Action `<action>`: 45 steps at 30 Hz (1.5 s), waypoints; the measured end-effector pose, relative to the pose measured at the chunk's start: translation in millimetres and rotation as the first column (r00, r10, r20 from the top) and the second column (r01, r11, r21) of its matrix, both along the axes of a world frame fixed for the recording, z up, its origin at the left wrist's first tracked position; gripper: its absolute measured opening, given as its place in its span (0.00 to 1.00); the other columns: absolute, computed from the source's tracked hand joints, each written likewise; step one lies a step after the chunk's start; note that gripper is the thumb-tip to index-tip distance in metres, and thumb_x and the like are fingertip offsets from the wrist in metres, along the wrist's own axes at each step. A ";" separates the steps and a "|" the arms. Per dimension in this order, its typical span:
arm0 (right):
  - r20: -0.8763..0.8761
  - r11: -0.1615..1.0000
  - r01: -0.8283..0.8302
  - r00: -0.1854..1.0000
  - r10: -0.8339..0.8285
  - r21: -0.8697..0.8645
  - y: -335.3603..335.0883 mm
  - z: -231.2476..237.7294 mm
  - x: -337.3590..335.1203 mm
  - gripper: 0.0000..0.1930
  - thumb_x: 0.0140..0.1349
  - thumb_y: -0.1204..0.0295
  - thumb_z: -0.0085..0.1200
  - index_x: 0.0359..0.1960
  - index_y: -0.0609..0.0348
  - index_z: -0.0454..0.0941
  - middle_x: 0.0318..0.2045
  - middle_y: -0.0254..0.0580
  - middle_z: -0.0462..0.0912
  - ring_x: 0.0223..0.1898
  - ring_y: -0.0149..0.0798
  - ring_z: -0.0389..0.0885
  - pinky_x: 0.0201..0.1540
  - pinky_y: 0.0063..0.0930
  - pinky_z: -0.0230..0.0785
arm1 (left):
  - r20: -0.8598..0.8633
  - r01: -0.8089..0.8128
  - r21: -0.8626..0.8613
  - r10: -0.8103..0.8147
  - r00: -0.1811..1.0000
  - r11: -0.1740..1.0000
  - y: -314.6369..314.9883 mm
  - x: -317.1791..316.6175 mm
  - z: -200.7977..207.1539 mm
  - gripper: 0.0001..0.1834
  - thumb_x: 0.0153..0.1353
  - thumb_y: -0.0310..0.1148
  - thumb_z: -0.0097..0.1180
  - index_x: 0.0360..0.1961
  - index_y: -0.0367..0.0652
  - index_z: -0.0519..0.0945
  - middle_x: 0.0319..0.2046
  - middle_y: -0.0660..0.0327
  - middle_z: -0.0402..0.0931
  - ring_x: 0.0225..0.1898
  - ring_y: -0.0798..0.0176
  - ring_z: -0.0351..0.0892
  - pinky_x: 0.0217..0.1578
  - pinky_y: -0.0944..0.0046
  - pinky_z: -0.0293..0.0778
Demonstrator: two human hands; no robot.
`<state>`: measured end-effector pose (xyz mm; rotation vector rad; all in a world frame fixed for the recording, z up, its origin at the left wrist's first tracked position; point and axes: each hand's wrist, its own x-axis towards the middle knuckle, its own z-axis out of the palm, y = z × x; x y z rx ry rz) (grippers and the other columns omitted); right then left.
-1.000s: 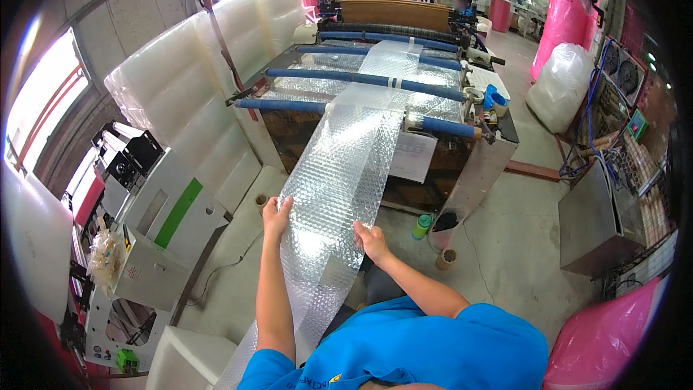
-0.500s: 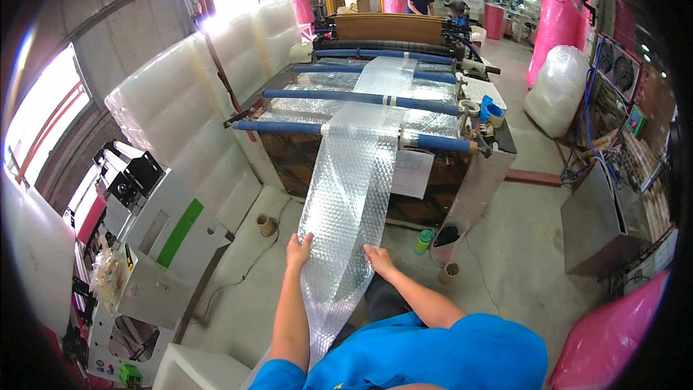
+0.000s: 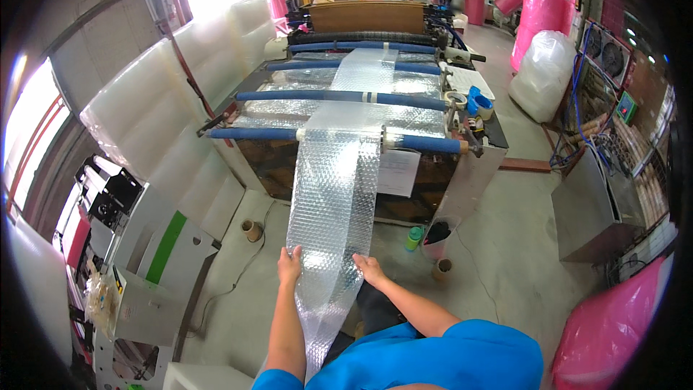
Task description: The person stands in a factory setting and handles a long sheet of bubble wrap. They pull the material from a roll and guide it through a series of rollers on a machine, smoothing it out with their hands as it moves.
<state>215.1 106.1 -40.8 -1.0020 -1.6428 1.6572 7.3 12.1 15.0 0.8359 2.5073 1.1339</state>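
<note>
While both bare hands sit almost level with each other, a long, clear, silvery sheet of plastic bubble film (image 3: 332, 206) lies between them, its long axis running close to a line from 12 to 6 o'clock. From the grip, the greater visible length lies toward 12 o'clock, rising to the long, blue-wrapped front roller (image 3: 427, 143) and passing on toward half past twelve across the flat-topped machine. Below the hands, the film narrows and gathers toward 6 o'clock, close to the right of the left forearm; its lower end cannot be made out.

Neither hand is nearer: each is at an edge. The left hand (image 3: 289, 267) holds the 9 o'clock edge, thumb over the upper face; the right hand (image 3: 369, 270) holds the 3 o'clock edge in a similar narrow pinch. The fingers beneath are hidden, so how firmly they press cannot be told. The hands stand about as far apart as the film is wide there, and the stretch ahead of them looks fairly flat, with its edges nearly parallel.

Around the grip, a short brown cardboard tube (image 3: 251, 230) stands on the floor near half past ten from the left hand, and a small green bottle (image 3: 413, 238) near 2 o'clock from the right.
</note>
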 end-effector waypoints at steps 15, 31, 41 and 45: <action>0.177 0.995 0.035 0.983 -0.051 0.092 12.1 -25.8 -0.4 0.22 0.56 0.54 0.43 0.31 0.66 0.73 0.21 0.34 0.72 0.26 0.27 0.67 0.32 0.24 0.62 | 0.073 0.061 -0.122 -0.052 0.996 0.991 23.5 -9.7 -41.2 0.24 0.53 0.50 0.45 0.36 0.36 0.65 0.32 0.43 0.72 0.36 0.41 0.70 0.35 0.52 0.65; -0.132 0.981 0.195 0.972 -0.193 0.002 147.5 53.1 -50.7 0.21 0.55 0.53 0.45 0.16 0.59 0.69 0.12 0.30 0.66 0.15 0.25 0.65 0.19 0.18 0.58 | -0.019 0.158 0.010 -0.158 0.987 0.987 163.5 -53.7 40.8 0.26 0.53 0.54 0.41 0.38 0.39 0.64 0.33 0.42 0.71 0.38 0.41 0.69 0.37 0.50 0.63; -0.059 0.879 0.428 0.903 -0.426 0.209 141.9 54.3 -55.1 0.21 0.55 0.55 0.46 0.17 0.62 0.69 0.12 0.32 0.68 0.15 0.26 0.66 0.18 0.21 0.58 | 0.171 0.139 -0.043 -0.130 0.977 0.989 108.0 -32.7 54.5 0.38 0.33 0.59 0.59 0.39 0.41 0.67 0.36 0.50 0.73 0.42 0.51 0.71 0.42 0.56 0.65; 0.204 0.934 0.271 0.925 -0.319 0.231 59.6 24.3 -34.5 0.20 0.53 0.56 0.48 0.28 0.65 0.76 0.17 0.40 0.74 0.23 0.32 0.73 0.28 0.27 0.64 | 0.171 0.099 -0.069 -0.086 0.981 0.993 44.2 -25.4 -13.3 0.41 0.31 0.58 0.62 0.41 0.36 0.66 0.38 0.49 0.72 0.43 0.52 0.70 0.43 0.58 0.65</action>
